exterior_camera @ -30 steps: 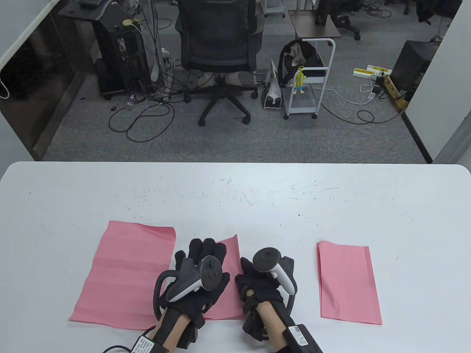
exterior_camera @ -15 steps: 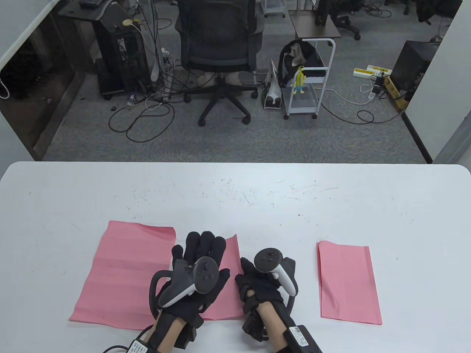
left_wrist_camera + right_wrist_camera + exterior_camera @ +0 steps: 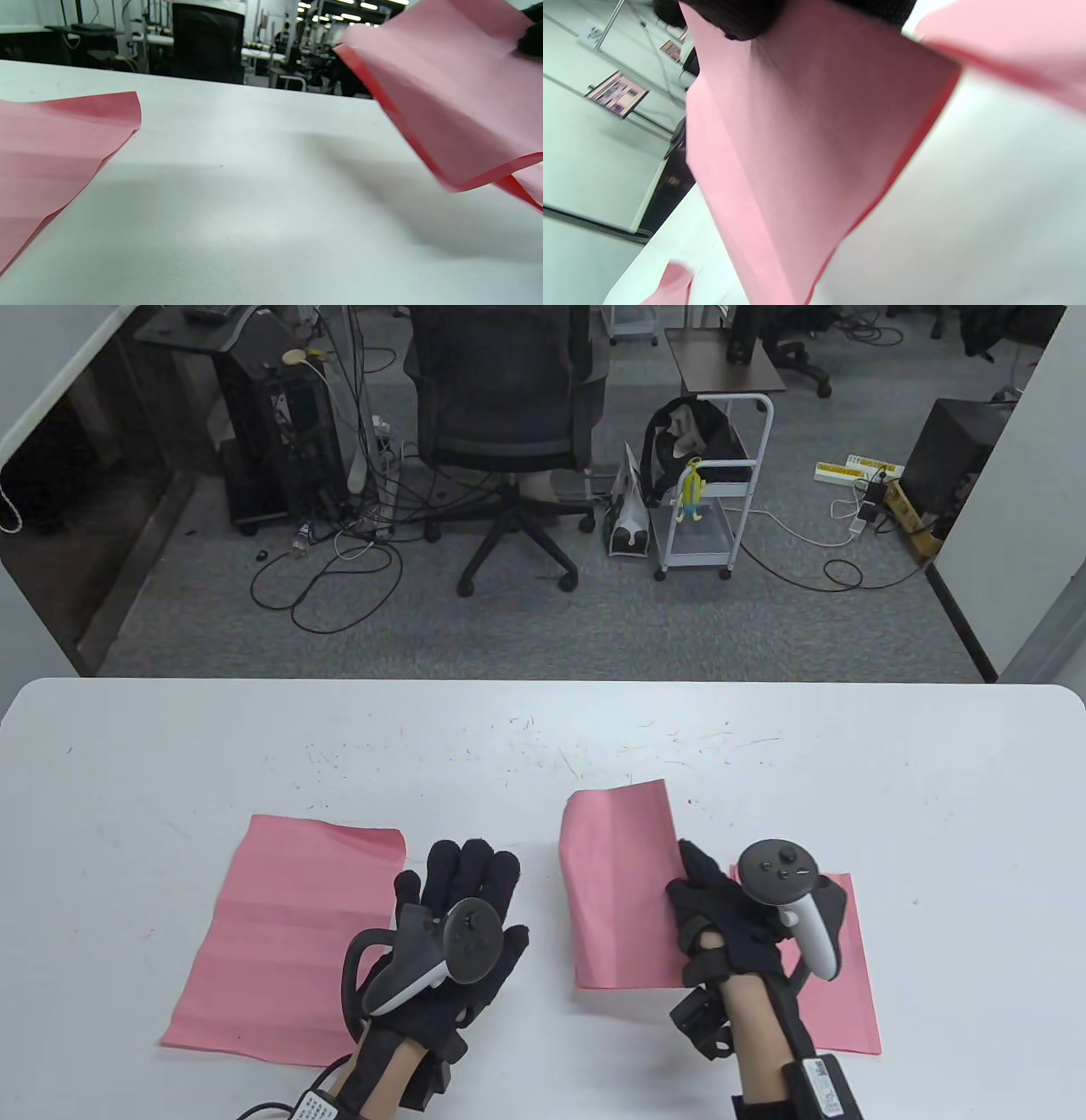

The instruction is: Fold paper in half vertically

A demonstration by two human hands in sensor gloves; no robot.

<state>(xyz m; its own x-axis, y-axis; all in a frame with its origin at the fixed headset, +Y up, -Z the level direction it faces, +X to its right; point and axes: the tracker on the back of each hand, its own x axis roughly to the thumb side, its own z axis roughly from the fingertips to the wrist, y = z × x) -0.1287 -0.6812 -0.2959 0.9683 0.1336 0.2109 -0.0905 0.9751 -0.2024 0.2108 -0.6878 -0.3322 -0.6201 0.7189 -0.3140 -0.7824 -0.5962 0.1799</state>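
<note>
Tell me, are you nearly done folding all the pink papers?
Partly. One folded pink paper sheet already lies on the white table at the right. The right hand holds a second folded pink sheet lifted off the table beside it, probably to stack it. The wide unfolded pink sheet on the left is untouched; the left hand is spread flat next to it.

The left hand (image 3: 458, 920) lies flat, palm down, fingers spread near the desk's front edge. The right hand (image 3: 730, 916) is raised, fingers pinched together.
</note>
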